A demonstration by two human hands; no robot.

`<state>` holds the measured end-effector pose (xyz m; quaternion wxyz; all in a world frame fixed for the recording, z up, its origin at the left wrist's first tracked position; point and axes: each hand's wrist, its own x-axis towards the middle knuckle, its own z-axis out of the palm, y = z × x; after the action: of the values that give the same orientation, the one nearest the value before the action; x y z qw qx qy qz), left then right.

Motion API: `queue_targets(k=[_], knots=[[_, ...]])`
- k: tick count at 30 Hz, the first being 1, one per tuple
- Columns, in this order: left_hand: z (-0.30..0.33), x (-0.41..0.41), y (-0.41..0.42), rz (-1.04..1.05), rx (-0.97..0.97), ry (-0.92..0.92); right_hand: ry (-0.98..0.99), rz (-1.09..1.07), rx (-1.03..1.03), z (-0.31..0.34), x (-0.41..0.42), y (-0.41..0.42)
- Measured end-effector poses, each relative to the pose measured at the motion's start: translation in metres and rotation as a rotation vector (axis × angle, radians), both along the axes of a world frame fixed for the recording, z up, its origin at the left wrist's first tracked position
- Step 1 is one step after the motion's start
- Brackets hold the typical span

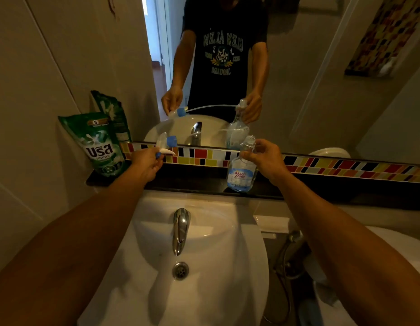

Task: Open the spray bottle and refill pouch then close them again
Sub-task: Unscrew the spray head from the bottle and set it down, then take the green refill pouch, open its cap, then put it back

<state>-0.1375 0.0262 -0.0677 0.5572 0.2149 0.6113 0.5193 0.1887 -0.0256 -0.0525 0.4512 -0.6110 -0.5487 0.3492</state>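
Note:
A clear spray bottle [241,172] with a blue and white label stands on the dark ledge [194,177] behind the sink, its neck uncovered. My right hand [265,158] grips it around the neck and shoulder. My left hand [147,162] holds the detached spray head [165,143], white with a blue collar and a white trigger, off to the left of the bottle. The mirror shows the head's thin dip tube reaching across toward the bottle's mouth. A green refill pouch [99,144] stands upright at the ledge's left end, leaning on the wall, untouched by either hand.
Below my arms is a white sink [239,231] with a chrome tap [180,229] and a drain [180,270]. A mirror [298,78] over a multicoloured tile strip [345,165] fills the back wall. A bidet hose [291,255] hangs at the lower right.

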Motion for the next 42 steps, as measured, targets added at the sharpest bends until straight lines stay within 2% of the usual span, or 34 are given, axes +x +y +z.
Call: queue_targets(k=[7,20,24,28,31,39,42], knots=[[-0.046,-0.001,0.005,-0.064,-0.07,0.144,-0.007,0.085,0.021,-0.01,-0.03,0.013],[-0.089,0.019,0.026,-0.135,-0.103,0.249,-0.05,0.181,0.067,-0.023,-0.089,0.058],[-0.101,0.016,0.033,-0.181,-0.094,0.418,-0.084,0.18,0.055,-0.025,-0.093,0.065],[-0.107,0.012,0.031,-0.227,-0.039,0.707,-0.106,0.179,0.054,-0.03,-0.092,0.064],[-0.108,0.013,0.027,-0.225,-0.025,0.806,-0.123,0.172,0.061,-0.037,-0.091,0.063],[-0.115,0.018,0.019,-0.161,0.023,0.834,-0.114,0.126,0.042,-0.054,-0.094,0.055],[-0.109,0.011,0.01,-0.158,0.054,0.832,-0.128,0.033,0.143,-0.06,-0.101,0.042]])
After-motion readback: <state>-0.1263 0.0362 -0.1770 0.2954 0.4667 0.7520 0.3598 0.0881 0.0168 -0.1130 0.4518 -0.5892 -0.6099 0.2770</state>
